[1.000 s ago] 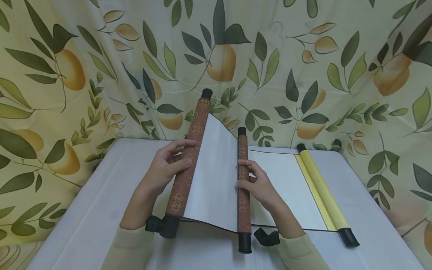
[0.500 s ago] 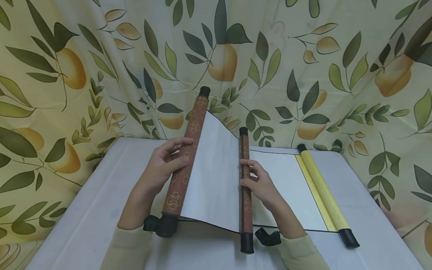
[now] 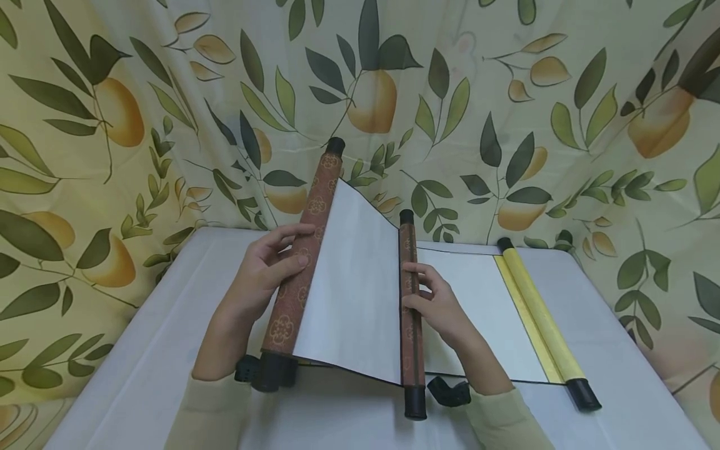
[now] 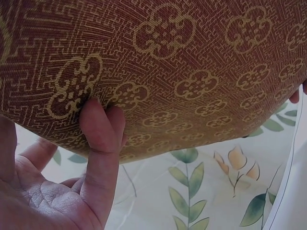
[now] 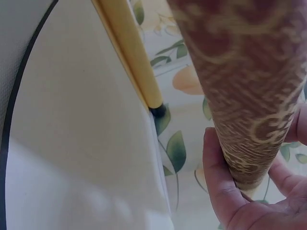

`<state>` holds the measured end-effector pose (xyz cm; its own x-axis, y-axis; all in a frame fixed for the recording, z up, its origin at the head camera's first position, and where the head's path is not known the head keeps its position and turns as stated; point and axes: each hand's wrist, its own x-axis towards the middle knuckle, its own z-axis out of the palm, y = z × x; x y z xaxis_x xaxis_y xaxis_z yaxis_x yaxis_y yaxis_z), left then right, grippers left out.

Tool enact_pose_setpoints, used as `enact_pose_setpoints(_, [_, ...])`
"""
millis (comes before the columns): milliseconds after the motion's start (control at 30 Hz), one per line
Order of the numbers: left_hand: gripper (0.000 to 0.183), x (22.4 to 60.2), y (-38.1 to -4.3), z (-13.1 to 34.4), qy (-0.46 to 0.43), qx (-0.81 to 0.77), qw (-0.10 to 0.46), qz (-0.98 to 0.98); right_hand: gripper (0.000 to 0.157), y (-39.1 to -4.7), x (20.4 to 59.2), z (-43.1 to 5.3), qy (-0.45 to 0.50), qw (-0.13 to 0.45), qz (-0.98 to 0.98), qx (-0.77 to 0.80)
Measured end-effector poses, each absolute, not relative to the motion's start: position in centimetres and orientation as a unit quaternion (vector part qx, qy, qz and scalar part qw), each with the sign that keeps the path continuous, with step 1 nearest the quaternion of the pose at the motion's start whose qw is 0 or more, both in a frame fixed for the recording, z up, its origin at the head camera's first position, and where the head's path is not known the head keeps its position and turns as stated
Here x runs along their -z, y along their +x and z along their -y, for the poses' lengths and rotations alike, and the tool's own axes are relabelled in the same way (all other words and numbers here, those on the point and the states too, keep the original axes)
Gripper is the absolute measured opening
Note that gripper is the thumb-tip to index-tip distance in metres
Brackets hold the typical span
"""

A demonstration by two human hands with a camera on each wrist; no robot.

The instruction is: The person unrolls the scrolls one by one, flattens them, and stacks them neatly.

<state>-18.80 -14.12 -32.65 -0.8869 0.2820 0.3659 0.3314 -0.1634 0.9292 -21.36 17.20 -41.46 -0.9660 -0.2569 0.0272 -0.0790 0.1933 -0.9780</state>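
Observation:
Held up over the table is a hanging scroll with reddish-brown, gold-flowered brocade and a white sheet (image 3: 357, 281) stretched between its two rolled ends. My left hand (image 3: 253, 275) grips the thicker left roll (image 3: 284, 319), which leans with its top away to the right; brocade (image 4: 192, 72) fills much of the left wrist view. With thumb and fingers my right hand (image 3: 441, 306) pinches the slimmer right roll (image 3: 413, 356), nearly upright. Seen from the right wrist, that roll (image 5: 249, 96) sits between thumb and fingers. Black knobs cap both rolls.
A second scroll with a yellow roller (image 3: 542, 312) lies partly unrolled at the right of the white-covered table (image 3: 146, 350), its white sheet (image 3: 472, 312) running behind my right hand. A fruit-and-leaf patterned curtain (image 3: 225, 125) hangs behind the table.
My left hand has moved left and slightly up with the left roll, so more of the white sheet shows between the rolls. My right hand has shifted only slightly right.

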Motion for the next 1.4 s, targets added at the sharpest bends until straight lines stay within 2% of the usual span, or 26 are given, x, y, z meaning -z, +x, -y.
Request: enact_pose_setpoints(1400, [0.039,31.9,-18.3,15.4,-0.233,0.742,0.034,0.628,0.057,-21.2,40.9,-17.5,-0.106,0.075,-0.768,0.627])
